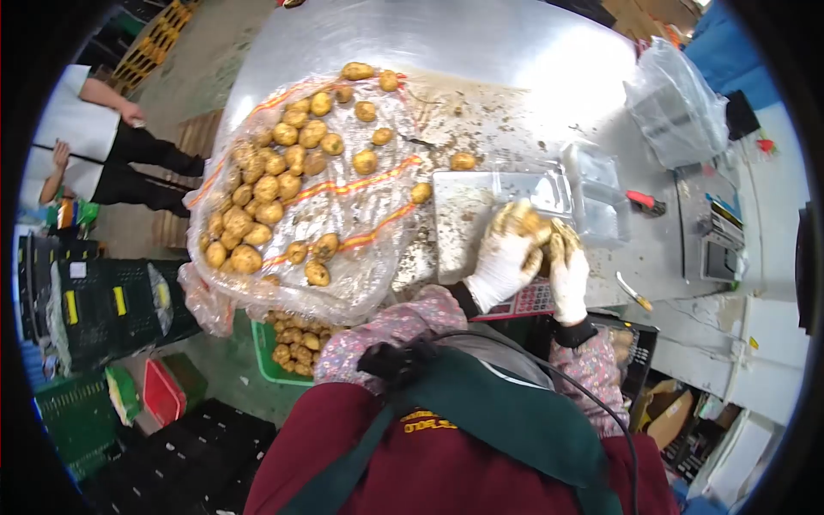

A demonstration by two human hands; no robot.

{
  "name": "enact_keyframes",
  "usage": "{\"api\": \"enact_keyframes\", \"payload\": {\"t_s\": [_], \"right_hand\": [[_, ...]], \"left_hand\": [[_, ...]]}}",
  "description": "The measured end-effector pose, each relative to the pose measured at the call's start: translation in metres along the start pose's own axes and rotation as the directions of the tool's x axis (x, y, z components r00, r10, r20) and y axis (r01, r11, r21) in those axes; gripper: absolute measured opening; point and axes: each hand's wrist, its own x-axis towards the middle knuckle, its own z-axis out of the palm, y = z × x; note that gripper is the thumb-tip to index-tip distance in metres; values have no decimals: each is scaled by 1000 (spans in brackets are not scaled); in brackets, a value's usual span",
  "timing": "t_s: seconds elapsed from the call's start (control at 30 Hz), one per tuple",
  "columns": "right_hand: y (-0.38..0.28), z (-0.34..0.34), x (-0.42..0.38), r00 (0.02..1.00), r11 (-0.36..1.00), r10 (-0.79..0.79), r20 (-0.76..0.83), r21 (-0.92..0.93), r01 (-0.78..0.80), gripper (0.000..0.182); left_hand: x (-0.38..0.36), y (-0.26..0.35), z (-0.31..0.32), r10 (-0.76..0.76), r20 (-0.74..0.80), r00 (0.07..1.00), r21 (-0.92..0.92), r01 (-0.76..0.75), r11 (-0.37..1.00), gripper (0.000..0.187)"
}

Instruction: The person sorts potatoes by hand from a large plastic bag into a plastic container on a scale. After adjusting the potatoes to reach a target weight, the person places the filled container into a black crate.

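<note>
My left hand (505, 257), in a soiled white glove, is wrapped round a potato (534, 227) over the scale's metal plate (455, 215). Close beside it on the right, my right hand (566, 270), gloved too, has its fingers bent towards the same potato; whether they grip it is hard to tell. A clear plastic tray (536, 190) lies just beyond my hands, next to stacked clear trays (596, 193). Many potatoes (266, 189) lie on an opened clear bag (343, 210) with red and yellow stripes. One loose potato (463, 160) rests near the scale.
Below the table edge is a green crate (270, 356) of potatoes. A red-handled tool (644, 202) and a knife (633, 292) lie at right, near a bag of trays (678, 107). Another person (103, 146) stands at far left. Black crates (112, 300) are stacked at left.
</note>
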Motion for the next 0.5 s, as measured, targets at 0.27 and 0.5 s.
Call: {"api": "enact_keyframes", "payload": {"t_s": [0.27,0.5], "right_hand": [[21,-21,-17,993,996,3,-117,92,7,26],[-61,17,-20,995,961,-103,15,260,96,17]], "left_hand": [[-52,-48,-68,-89,-273,958,6,95,995,37],[-201,-144,-174,-692,-222,687,-16,707,707,65]]}}
